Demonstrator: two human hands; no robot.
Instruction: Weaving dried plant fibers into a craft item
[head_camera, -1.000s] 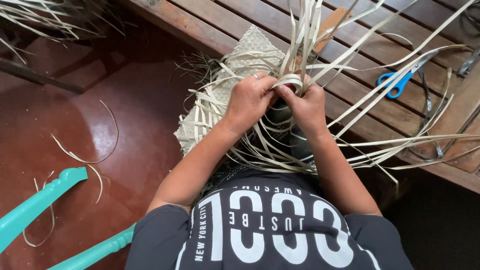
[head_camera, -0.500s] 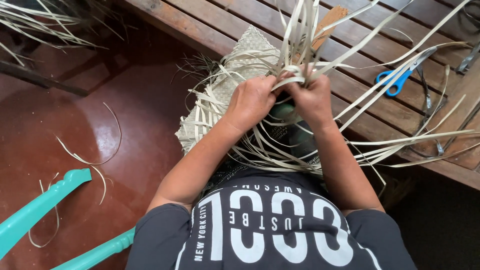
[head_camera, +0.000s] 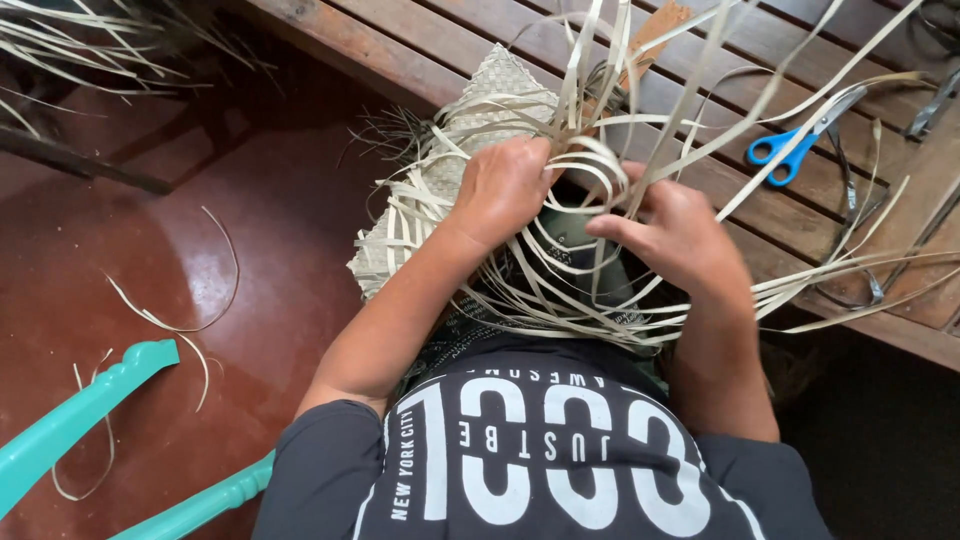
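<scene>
My left hand (head_camera: 505, 190) is closed around a bunch of pale flat weaving strips (head_camera: 590, 170) that loop and fan upward over the table. Just to the right of it, my right hand (head_camera: 675, 235) pinches one of the same strips with its fingers curled. Under and behind both hands lies a partly woven mat (head_camera: 490, 95) of the same pale straw, its loose ends spreading toward my lap. The strips' lower ends hide in the tangle between my wrists.
Blue-handled scissors (head_camera: 790, 150) lie on the slatted wooden table (head_camera: 400, 50) to the right. Turquoise chair parts (head_camera: 70, 430) stand at lower left on the reddish floor (head_camera: 150, 250), where stray strips (head_camera: 190, 320) lie. More straw is piled at upper left.
My hands have drawn slightly apart; the right hand has moved down and to the right, pulling a strip, while the left hand keeps its hold on the bunch.
</scene>
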